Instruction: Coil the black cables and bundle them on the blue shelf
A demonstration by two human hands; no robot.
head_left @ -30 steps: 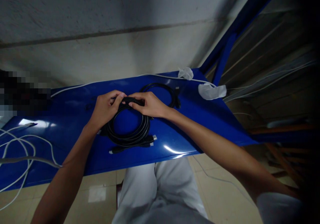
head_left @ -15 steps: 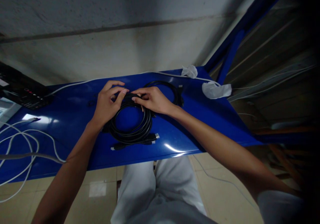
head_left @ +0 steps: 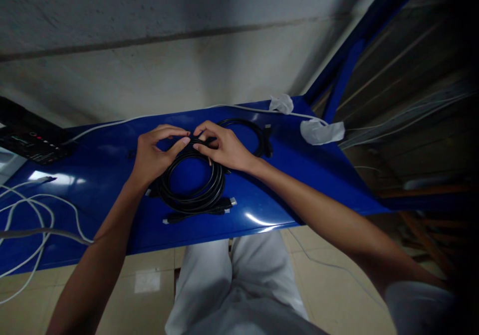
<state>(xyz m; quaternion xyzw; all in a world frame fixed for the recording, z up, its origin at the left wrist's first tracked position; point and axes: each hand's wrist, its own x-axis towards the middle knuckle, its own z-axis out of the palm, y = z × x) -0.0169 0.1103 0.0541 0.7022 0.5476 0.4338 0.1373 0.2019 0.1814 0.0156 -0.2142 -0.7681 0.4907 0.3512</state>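
Note:
A coiled black cable [head_left: 194, 209] with flat, USB-like metal-tipped plugs lies on the blue table [head_left: 269, 190]. At the coil's far side, my right hand [head_left: 224, 148] grips the bundled strands between thumb and fingers. My left hand [head_left: 155, 150] is just left of it, its thumb and fingertips brought close together at the top of the coil. Whatever is between those left fingertips is too small and dark to make out. Behind my right hand lies a second black cable coil [head_left: 258, 134], partly covered by that hand.
White cables [head_left: 45, 210] sprawl over the table's left side, near a black box-like device [head_left: 33, 135]. A white cord [head_left: 149, 116] runs along the back edge toward crumpled white plastic wraps [head_left: 322, 131]. A wall stands behind; a blue frame post [head_left: 344, 76] rises at the right.
My left fingers have straightened and drawn closer to the thumb. The right fingers have shifted slightly at the coil's top. The coil stays in about the same place.

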